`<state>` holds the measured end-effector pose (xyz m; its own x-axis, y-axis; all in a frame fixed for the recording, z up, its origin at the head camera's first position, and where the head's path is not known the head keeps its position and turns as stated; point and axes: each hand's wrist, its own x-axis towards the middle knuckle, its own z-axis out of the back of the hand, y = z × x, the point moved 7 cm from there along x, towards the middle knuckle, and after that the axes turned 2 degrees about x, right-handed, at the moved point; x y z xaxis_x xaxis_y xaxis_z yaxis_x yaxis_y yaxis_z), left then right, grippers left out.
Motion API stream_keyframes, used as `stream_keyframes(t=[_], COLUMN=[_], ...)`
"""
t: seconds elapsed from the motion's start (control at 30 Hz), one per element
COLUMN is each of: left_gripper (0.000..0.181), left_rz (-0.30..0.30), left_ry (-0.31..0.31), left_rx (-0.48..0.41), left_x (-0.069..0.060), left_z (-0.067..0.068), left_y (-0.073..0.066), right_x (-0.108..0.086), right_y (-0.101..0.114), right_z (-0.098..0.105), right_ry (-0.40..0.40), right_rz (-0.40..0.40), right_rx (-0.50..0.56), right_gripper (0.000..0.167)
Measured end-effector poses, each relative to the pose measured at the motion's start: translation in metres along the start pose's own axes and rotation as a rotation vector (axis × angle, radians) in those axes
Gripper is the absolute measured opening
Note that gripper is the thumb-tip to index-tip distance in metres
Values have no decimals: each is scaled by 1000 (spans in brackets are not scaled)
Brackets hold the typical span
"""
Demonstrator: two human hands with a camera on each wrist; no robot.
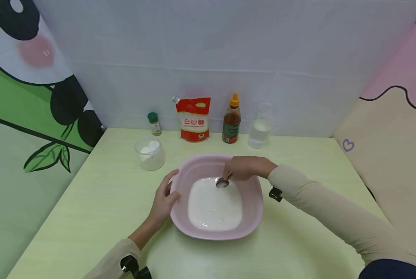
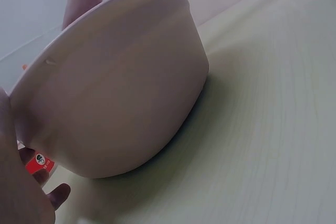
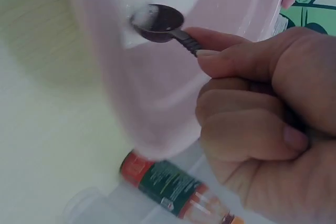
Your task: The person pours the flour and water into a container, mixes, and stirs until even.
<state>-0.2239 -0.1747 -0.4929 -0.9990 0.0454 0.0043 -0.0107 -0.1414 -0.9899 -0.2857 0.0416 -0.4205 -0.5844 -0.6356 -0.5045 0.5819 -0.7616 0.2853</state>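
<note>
A pink plastic basin stands mid-table with milky white liquid in its bottom. My left hand grips the basin's left rim, thumb at the edge; the left wrist view has its fingers beside the basin's outer wall. Over the liquid, inside the basin, my right hand holds a small measuring spoon. Seen from the right wrist, thumb and forefinger pinch the ridged handle, and the dark round bowl of the spoon carries some white stuff. The other right fingers are curled in.
Behind the basin, a clear jar of white powder stands at left. Along the back wall are a green-capped small bottle, a red-and-white sugar pouch, a sauce bottle with an orange cap, and a glass bottle of clear liquid.
</note>
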Motion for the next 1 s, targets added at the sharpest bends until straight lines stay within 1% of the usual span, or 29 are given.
stream_keyframes(t=[0.1, 0.2, 0.27, 0.37, 0.47, 0.53, 0.6, 0.67, 0.8, 0.93, 1.0], left_gripper=[75, 74, 74, 75, 75, 75, 75, 75, 75, 75, 75], left_rz=[0, -2, -1, 2, -3, -13, -21, -27, -26, -9, -2], left_ry=[-4, -7, -8, -12, -20, -19, -20, -21, -18, -9, -13], left_rx=[5, 11, 11, 6, -2, -3, -4, -4, -10, -16, -12], left_x=[0, 1, 2, 2, 2, 1, 1, 1, 1, 2, 1], left_z=[2, 5, 6, 5, 4, 3, 3, 2, 0, -1, 0], left_y=[-1, -1, -1, 1, 1, 0, 0, 0, 0, 2, 2], right_x=[-12, -21, -22, -17, -6, 1, 9, 15, 18, 8, 0], right_y=[-9, -6, 3, 23, 42, 50, 53, 52, 32, 6, -3], right_z=[-4, -11, -17, -25, -29, -28, -24, -17, -4, 4, 3], right_ry=[41, 118, 160, 200, 195, 177, 139, 100, 46, 40, 61], right_rz=[-31, -38, -3, 80, 174, 205, 216, 211, 129, 24, -16], right_rx=[-5, 4, -9, -26, -34, -31, -38, -56, -49, -20, -10], right_gripper=[39, 40, 38, 33, 30, 30, 32, 36, 41, 36, 34])
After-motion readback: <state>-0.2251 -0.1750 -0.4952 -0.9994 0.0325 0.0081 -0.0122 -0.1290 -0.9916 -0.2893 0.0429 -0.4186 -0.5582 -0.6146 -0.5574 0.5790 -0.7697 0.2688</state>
